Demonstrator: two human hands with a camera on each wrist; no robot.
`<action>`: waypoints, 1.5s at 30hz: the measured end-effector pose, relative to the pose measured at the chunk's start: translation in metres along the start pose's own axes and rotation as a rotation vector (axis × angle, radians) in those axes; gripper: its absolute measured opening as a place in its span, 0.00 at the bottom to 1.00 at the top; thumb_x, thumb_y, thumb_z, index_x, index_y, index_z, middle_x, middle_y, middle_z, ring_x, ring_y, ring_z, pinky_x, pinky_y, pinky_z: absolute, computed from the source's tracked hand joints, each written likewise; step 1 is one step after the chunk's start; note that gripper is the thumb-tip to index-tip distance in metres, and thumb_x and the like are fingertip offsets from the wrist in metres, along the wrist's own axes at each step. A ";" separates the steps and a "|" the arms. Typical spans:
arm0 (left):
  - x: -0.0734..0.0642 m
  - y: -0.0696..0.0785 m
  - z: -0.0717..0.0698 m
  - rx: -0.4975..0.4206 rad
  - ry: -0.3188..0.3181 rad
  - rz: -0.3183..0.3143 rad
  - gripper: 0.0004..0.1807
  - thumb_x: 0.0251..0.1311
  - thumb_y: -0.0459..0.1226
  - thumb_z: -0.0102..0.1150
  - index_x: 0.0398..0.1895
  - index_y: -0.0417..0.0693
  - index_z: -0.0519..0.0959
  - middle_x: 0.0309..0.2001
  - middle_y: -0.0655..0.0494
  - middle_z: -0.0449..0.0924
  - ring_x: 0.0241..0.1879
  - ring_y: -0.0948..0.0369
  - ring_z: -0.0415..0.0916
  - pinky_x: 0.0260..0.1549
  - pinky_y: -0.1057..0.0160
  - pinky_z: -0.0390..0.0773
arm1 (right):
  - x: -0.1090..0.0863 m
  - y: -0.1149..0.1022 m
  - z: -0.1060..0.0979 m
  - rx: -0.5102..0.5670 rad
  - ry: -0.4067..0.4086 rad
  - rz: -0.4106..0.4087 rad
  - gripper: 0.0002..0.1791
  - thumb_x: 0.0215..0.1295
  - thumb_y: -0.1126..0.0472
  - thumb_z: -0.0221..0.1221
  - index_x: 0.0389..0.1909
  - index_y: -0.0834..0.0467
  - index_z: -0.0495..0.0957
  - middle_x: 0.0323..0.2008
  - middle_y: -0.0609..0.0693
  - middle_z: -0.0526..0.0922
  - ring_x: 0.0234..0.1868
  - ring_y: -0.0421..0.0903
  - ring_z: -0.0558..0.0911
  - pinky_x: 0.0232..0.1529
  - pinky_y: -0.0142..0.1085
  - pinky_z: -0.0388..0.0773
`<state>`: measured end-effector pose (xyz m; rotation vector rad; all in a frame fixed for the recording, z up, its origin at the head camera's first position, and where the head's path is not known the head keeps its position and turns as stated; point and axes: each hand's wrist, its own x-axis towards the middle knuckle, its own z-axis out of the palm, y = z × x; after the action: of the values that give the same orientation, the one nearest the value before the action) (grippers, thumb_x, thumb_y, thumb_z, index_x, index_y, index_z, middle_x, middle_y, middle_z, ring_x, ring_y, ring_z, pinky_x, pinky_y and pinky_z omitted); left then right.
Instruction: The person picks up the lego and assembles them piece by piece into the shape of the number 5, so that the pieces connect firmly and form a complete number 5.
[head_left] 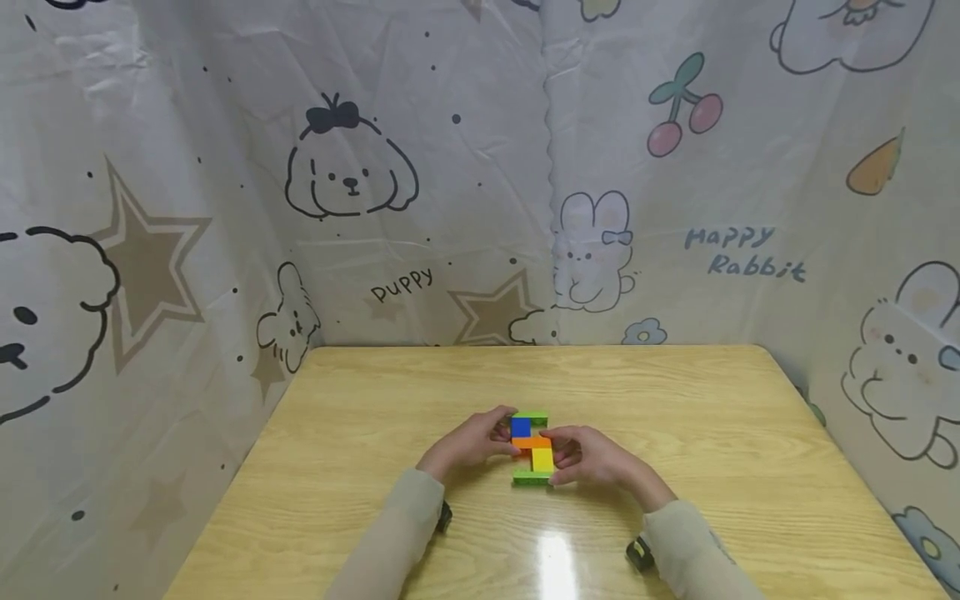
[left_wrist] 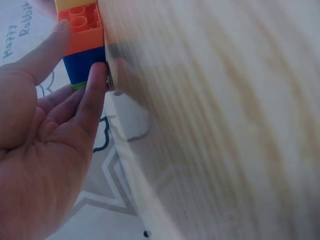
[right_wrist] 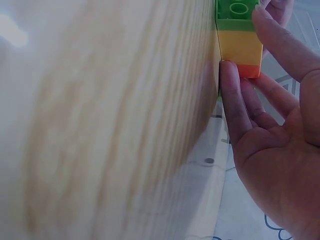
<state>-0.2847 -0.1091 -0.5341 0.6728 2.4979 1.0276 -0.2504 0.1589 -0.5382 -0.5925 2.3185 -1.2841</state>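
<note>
A joined figure of toy building bricks lies on the table between both hands in the head view. It has a far green brick, a blue brick, an orange brick, a yellow brick and a near green brick. From the left side, my left hand holds the figure, thumb at the orange brick's hollow underside and fingers at the blue one. My right hand grips the right side, thumb at the near green brick's hollow end, fingers by the yellow and orange bricks.
The wood-grained table reaches back to a printed curtain that hangs behind it and along both sides. Dark wrist straps show at the sleeve cuffs. A bright glare spot lies on the near tabletop.
</note>
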 end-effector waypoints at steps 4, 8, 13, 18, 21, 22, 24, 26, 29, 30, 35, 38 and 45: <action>0.000 0.000 0.001 0.005 -0.005 -0.001 0.36 0.68 0.45 0.66 0.75 0.46 0.65 0.55 0.52 0.82 0.53 0.59 0.80 0.61 0.55 0.80 | -0.001 0.001 -0.001 0.003 0.000 -0.003 0.44 0.55 0.61 0.77 0.73 0.61 0.70 0.55 0.56 0.81 0.52 0.49 0.82 0.55 0.39 0.85; 0.000 0.000 0.002 0.008 -0.013 -0.005 0.36 0.69 0.45 0.65 0.76 0.47 0.64 0.54 0.52 0.82 0.53 0.60 0.79 0.62 0.55 0.79 | 0.000 0.001 -0.001 0.009 -0.002 -0.001 0.44 0.56 0.61 0.77 0.73 0.61 0.70 0.54 0.55 0.81 0.52 0.49 0.82 0.55 0.39 0.85; 0.000 -0.001 0.003 0.025 -0.007 -0.008 0.36 0.69 0.46 0.65 0.77 0.48 0.65 0.53 0.54 0.82 0.51 0.61 0.79 0.60 0.57 0.80 | 0.001 0.001 -0.001 0.019 -0.004 0.004 0.44 0.55 0.60 0.78 0.73 0.61 0.70 0.54 0.56 0.81 0.52 0.49 0.82 0.56 0.42 0.85; -0.001 -0.001 0.004 0.024 -0.009 -0.004 0.36 0.69 0.45 0.65 0.77 0.46 0.65 0.55 0.53 0.82 0.52 0.60 0.79 0.60 0.56 0.80 | 0.001 0.002 0.000 0.018 -0.004 0.012 0.44 0.55 0.61 0.78 0.73 0.61 0.70 0.54 0.55 0.81 0.52 0.49 0.82 0.56 0.42 0.85; -0.001 -0.002 0.004 0.026 -0.010 -0.004 0.36 0.70 0.46 0.65 0.77 0.46 0.64 0.55 0.53 0.82 0.52 0.61 0.79 0.60 0.56 0.80 | 0.001 0.002 0.001 0.021 -0.005 0.011 0.44 0.55 0.62 0.78 0.73 0.61 0.70 0.53 0.55 0.81 0.52 0.49 0.82 0.56 0.41 0.85; -0.001 -0.002 0.004 0.026 -0.009 -0.006 0.36 0.70 0.46 0.65 0.77 0.46 0.64 0.55 0.54 0.82 0.51 0.61 0.79 0.60 0.56 0.80 | 0.001 0.003 0.001 0.023 -0.005 0.011 0.44 0.55 0.62 0.78 0.73 0.61 0.70 0.53 0.55 0.81 0.52 0.49 0.82 0.55 0.41 0.85; 0.000 -0.002 0.004 0.026 -0.008 -0.007 0.36 0.69 0.46 0.65 0.77 0.46 0.64 0.54 0.54 0.82 0.51 0.61 0.79 0.60 0.57 0.80 | 0.001 0.003 0.001 0.024 -0.003 0.010 0.44 0.55 0.62 0.78 0.73 0.61 0.70 0.53 0.55 0.81 0.52 0.49 0.82 0.55 0.41 0.85; 0.000 -0.002 0.004 0.022 -0.007 -0.011 0.37 0.69 0.46 0.65 0.77 0.47 0.64 0.54 0.55 0.82 0.51 0.62 0.78 0.60 0.57 0.80 | 0.001 0.003 0.001 0.023 -0.001 0.011 0.44 0.55 0.62 0.78 0.73 0.61 0.70 0.54 0.55 0.81 0.52 0.49 0.82 0.56 0.41 0.85; 0.000 -0.002 0.004 0.016 -0.008 -0.018 0.37 0.69 0.46 0.65 0.77 0.48 0.64 0.53 0.56 0.82 0.51 0.62 0.78 0.60 0.58 0.80 | 0.002 0.003 0.001 0.018 0.001 0.012 0.44 0.55 0.61 0.78 0.73 0.60 0.71 0.54 0.54 0.81 0.51 0.48 0.82 0.56 0.42 0.85; 0.001 -0.002 0.004 0.015 -0.009 -0.019 0.37 0.69 0.46 0.65 0.77 0.49 0.64 0.53 0.56 0.82 0.51 0.62 0.78 0.61 0.58 0.79 | 0.002 0.003 0.000 0.016 0.001 0.013 0.44 0.55 0.61 0.78 0.73 0.60 0.71 0.54 0.54 0.81 0.51 0.48 0.82 0.56 0.42 0.85; 0.000 -0.002 0.004 0.012 -0.012 -0.027 0.36 0.69 0.47 0.65 0.77 0.49 0.64 0.53 0.56 0.82 0.52 0.62 0.78 0.62 0.56 0.79 | 0.002 0.003 0.000 0.012 0.003 0.016 0.44 0.55 0.61 0.78 0.72 0.60 0.71 0.54 0.54 0.81 0.51 0.48 0.82 0.56 0.41 0.85; 0.000 -0.001 0.003 0.013 -0.012 -0.032 0.36 0.69 0.47 0.65 0.77 0.50 0.64 0.53 0.56 0.82 0.52 0.62 0.78 0.61 0.56 0.79 | 0.002 0.003 0.000 0.015 0.003 0.014 0.44 0.54 0.61 0.78 0.72 0.60 0.71 0.54 0.54 0.81 0.51 0.48 0.82 0.56 0.41 0.85; 0.000 -0.001 0.003 0.008 -0.013 -0.033 0.37 0.69 0.46 0.65 0.77 0.50 0.64 0.54 0.55 0.82 0.53 0.61 0.78 0.62 0.55 0.79 | 0.002 0.001 0.000 0.011 0.000 0.005 0.44 0.55 0.61 0.78 0.72 0.61 0.71 0.54 0.55 0.81 0.51 0.48 0.82 0.56 0.42 0.85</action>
<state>-0.2837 -0.1083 -0.5367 0.6370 2.4944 0.9988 -0.2527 0.1585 -0.5396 -0.5833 2.3101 -1.2933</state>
